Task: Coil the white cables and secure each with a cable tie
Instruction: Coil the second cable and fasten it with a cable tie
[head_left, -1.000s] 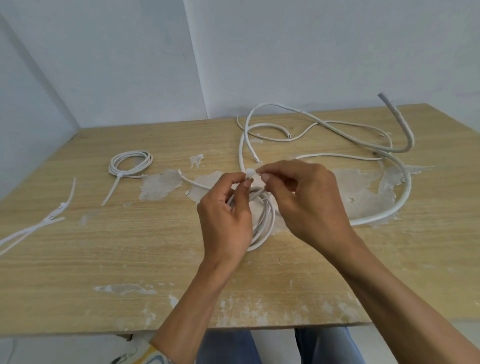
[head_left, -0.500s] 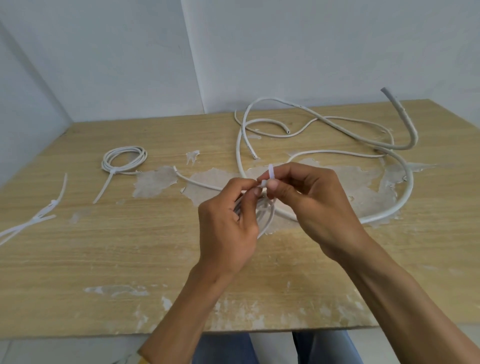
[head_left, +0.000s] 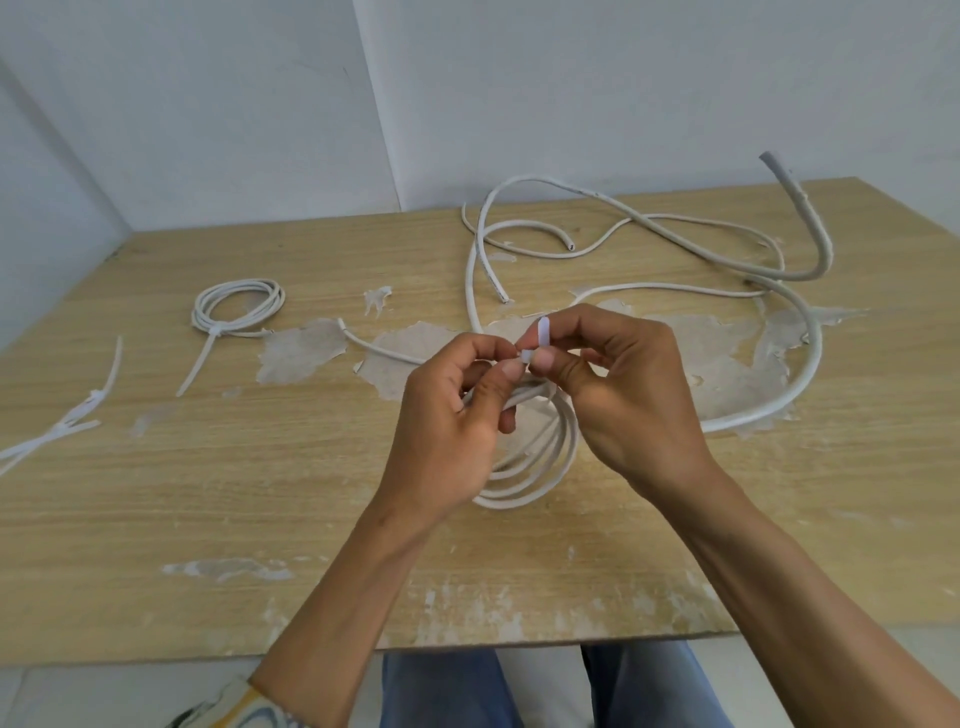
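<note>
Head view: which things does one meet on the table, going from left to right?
Spare cable ties → tied coil → left hand → cable tie pinched between both hands → right hand → thick loose cable.

On the bare wooden table my left hand and right hand meet above its middle. The left grips the coil of white round cable, whose top the right hand's thin white plastic cable tie crosses. Behind to the left lies a small tied coil of white cable, farther left a loose bunch of white plastic ties, and behind to the right sprawl long loose white cables.
</note>
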